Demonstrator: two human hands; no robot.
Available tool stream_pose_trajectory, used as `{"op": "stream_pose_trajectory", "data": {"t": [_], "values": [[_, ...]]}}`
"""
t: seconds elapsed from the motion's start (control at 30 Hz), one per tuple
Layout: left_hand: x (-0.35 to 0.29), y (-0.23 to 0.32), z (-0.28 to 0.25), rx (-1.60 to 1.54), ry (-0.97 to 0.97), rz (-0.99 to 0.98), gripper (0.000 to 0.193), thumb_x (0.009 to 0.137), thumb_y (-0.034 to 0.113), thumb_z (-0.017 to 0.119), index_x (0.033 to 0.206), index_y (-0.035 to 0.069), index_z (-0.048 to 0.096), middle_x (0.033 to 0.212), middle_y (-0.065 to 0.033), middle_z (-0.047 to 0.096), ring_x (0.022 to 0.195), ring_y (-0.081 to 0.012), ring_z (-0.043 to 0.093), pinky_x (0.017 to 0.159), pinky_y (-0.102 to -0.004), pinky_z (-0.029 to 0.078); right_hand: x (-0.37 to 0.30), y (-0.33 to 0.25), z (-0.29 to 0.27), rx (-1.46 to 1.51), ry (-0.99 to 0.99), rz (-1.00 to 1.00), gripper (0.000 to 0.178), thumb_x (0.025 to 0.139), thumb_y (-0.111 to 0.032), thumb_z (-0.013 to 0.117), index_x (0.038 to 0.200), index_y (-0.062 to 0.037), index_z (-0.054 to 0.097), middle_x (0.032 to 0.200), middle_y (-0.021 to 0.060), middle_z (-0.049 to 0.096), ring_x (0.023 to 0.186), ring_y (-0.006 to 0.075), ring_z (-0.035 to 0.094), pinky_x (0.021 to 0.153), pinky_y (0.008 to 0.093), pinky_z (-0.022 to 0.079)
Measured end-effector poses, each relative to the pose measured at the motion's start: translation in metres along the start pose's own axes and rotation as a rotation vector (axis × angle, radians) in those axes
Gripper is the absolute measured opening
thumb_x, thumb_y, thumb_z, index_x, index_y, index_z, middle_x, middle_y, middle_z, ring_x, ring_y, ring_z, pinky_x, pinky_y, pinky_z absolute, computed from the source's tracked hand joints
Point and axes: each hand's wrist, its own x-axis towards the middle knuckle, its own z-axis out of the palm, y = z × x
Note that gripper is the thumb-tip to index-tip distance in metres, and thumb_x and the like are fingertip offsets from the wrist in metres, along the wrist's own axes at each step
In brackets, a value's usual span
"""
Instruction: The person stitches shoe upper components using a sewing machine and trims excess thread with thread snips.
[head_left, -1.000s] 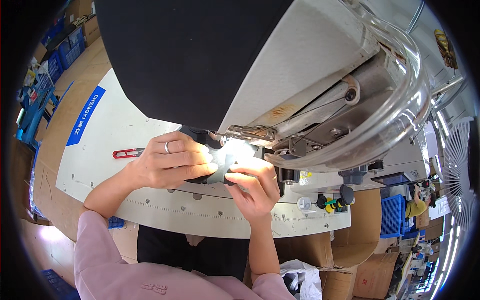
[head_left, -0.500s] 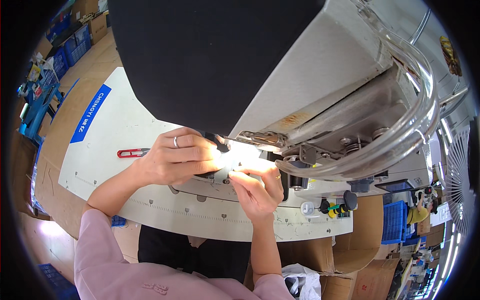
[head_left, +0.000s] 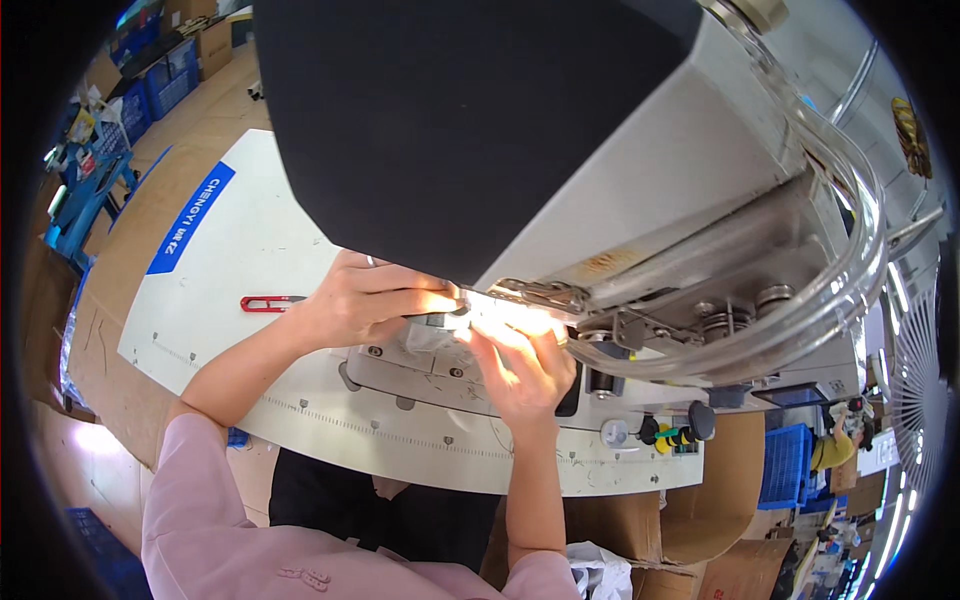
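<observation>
Under the head of a large sewing machine (head_left: 640,220), both of my hands meet in a patch of bright light near the needle area. My left hand (head_left: 365,303) is closed, fingertips pinched at a small dark-and-pale piece (head_left: 440,319) whose kind I cannot make out. Close beside it, my right hand (head_left: 525,370) is bent with its fingers pressed together in the glare; what they grip is washed out. A whitish, thin material (head_left: 430,342) shows below the fingertips on the metal plate. Red-handled thread snips (head_left: 268,303) lie left of my left wrist.
The pale machine table (head_left: 240,230) carries a printed ruler along its near edge. Small bobbin-like parts (head_left: 670,432) stand at its right end. Clear tubing (head_left: 850,280) curves down at the right. Cardboard boxes (head_left: 710,490) and a blue crate (head_left: 785,465) stand beyond the right edge.
My hands have come closer together under the machine head, the left shifting right. More of the metal plate and whitish material shows below them. The whole view has shifted slightly.
</observation>
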Motion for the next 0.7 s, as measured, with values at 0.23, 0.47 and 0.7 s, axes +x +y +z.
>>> {"op": "stream_pose_trajectory", "data": {"t": [0.23, 0.47, 0.7], "values": [[-0.002, -0.011, 0.017, -0.063, 0.065, -0.085, 0.036, 0.054, -0.009, 0.069, 0.085, 0.009, 0.076, 0.085, -0.0028, 0.071, 0.072, -0.0184, 0.066, 0.062, -0.0286, 0.051, -0.006, 0.008, -0.004, -0.051, -0.118, 0.068, 0.025, 0.068, -0.015, 0.087, 0.087, -0.0085, 0.071, 0.085, 0.0027, 0.069, 0.077, 0.0180, 0.066, 0.069, 0.0301, 0.052], [-0.008, -0.013, 0.015, -0.080, 0.125, -0.041, 0.037, 0.053, -0.010, 0.068, 0.087, 0.003, 0.075, 0.088, -0.0087, 0.070, 0.073, -0.0238, 0.065, 0.063, -0.0316, 0.050, -0.001, 0.007, -0.004, 0.091, -0.060, 0.061, 0.019, 0.064, -0.011, 0.077, 0.081, -0.0096, 0.070, 0.076, 0.0031, 0.067, 0.067, 0.0248, 0.061, 0.063, 0.0321, 0.047], [-0.009, -0.020, 0.013, 0.113, -0.163, -0.381, 0.049, 0.054, -0.003, 0.068, 0.102, 0.005, 0.070, 0.096, -0.0112, 0.066, 0.090, -0.0291, 0.060, 0.082, -0.0376, 0.047, 0.011, -0.025, -0.012, -0.019, 0.015, 0.035, 0.018, 0.074, -0.014, 0.081, 0.085, -0.0053, 0.069, 0.077, 0.0056, 0.065, 0.064, 0.0252, 0.060, 0.063, 0.0359, 0.049]]}}
